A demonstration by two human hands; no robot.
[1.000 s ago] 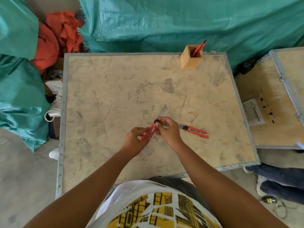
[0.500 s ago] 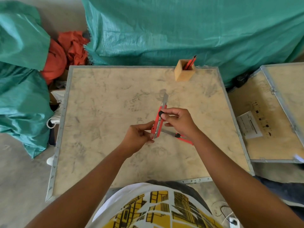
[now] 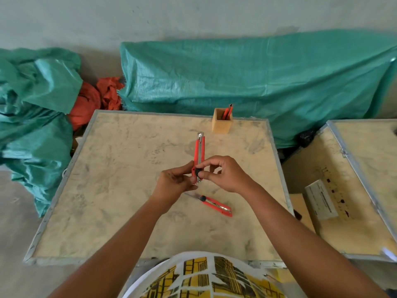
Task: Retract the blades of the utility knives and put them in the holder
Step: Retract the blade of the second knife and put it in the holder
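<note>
I hold a red utility knife upright over the middle of the table, tip pointing away from me. My left hand grips its lower end. My right hand pinches the black slider near the bottom of the handle. No blade sticks out of the metal tip. A second red utility knife lies flat on the table just below my hands, its blade extended to the left. The wooden holder stands at the table's far edge with one red knife in it.
The tabletop is a worn plywood board with a metal rim. Green tarps cover bulky things behind and to the left. An orange cloth lies at the back left. A second wooden crate stands to the right.
The held knife's blade has slid back into the handle, and the black slider has moved down to the handle's lower end. The knife now points straight away. The camera has tilted up.
</note>
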